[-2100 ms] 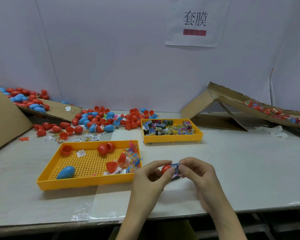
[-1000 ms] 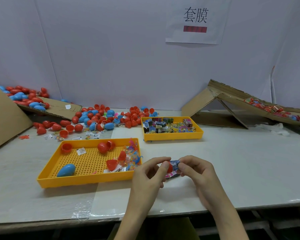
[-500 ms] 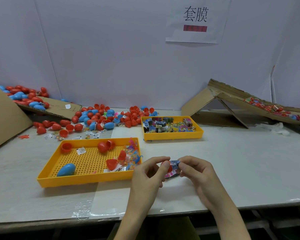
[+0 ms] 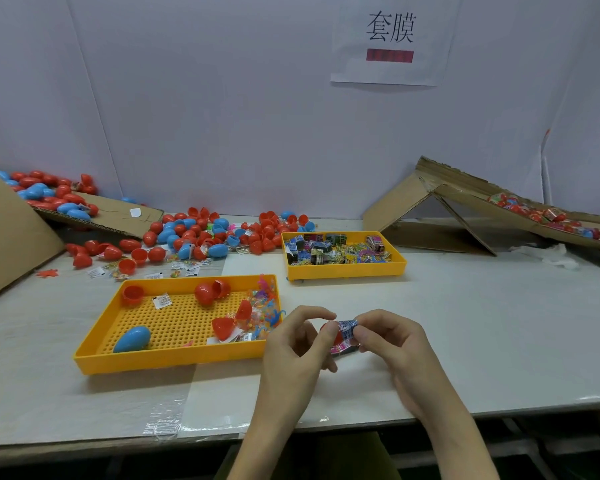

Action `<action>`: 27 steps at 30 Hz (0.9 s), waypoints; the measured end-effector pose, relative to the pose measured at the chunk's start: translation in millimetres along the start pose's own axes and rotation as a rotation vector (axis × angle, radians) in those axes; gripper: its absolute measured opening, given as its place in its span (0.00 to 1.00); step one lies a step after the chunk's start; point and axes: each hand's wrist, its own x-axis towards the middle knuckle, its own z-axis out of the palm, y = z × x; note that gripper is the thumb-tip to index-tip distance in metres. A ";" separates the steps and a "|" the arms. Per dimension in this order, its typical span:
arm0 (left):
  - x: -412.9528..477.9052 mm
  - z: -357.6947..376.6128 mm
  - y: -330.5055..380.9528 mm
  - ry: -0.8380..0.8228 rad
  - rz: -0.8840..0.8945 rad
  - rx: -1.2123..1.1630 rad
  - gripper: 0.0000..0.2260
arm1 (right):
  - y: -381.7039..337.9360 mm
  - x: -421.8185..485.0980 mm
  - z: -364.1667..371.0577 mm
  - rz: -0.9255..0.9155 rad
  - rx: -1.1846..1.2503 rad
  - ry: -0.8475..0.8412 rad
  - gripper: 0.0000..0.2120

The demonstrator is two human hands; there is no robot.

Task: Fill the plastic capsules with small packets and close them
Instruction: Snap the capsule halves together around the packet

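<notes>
**Both hands working a red capsule and a printed packet at lower centre**

The left hand (image 4: pixel 298 344) is pinching a red capsule (image 4: pixel 332 335) between thumb and curled fingers, just below the middle of the frame. The right hand (image 4: pixel 392 341) is gripping a printed blue-and-pink packet (image 4: pixel 345 331) with its fingertips, pressing it against the capsule's right side. The two are touching, and how far the packet is sitting inside cannot be told. Both hands are hovering just above the pale table (image 4: pixel 482 323).

Left of the hands, the near yellow tray (image 4: pixel 167 362) is holding a closed blue capsule (image 4: pixel 132 338) at its lower left, open red halves and a heap of small coloured bits at its right end. Above the hands, the far yellow tray (image 4: pixel 343 270) is lying full of printed packets. A pile of red and blue capsules (image 4: pixel 201 233) is spreading along the wall at middle left. A cardboard ramp (image 4: pixel 465 199) is leaning at the right, and a paper sign (image 4: pixel 390 39) is hanging at the top
</notes>
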 end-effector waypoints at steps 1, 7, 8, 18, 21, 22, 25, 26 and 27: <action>0.5 0.5 -0.4 -0.004 -0.016 -0.031 0.05 | 0.3 -0.1 0.1 -0.002 -0.006 0.000 0.06; 2.6 1.9 -5.8 -0.018 -0.076 -0.082 0.04 | -2.6 -2.1 2.7 -0.019 -0.046 -0.022 0.09; 2.9 1.4 -6.4 -0.019 -0.078 -0.075 0.04 | -3.3 -2.6 3.2 -0.024 -0.056 -0.028 0.09; 3.3 0.5 -2.4 -0.039 -0.130 -0.102 0.03 | -5.3 -5.1 5.5 -0.088 -0.128 -0.021 0.07; 3.6 0.6 -1.9 -0.044 -0.145 -0.121 0.03 | -4.7 -5.2 4.9 -0.104 -0.148 -0.010 0.08; 3.6 0.8 -1.6 -0.047 -0.148 -0.121 0.03 | -5.1 -5.2 4.9 -0.105 -0.150 -0.010 0.09; 3.8 0.7 -1.0 -0.044 -0.166 -0.130 0.03 | -6.2 -4.6 5.7 -0.092 -0.170 -0.002 0.13; 3.8 0.6 -0.7 -0.043 -0.176 -0.138 0.03 | -6.3 -4.4 6.0 -0.088 -0.173 0.002 0.14; 3.9 0.4 -1.0 -0.041 -0.182 -0.141 0.03 | -6.4 -4.4 6.3 -0.086 -0.172 0.003 0.16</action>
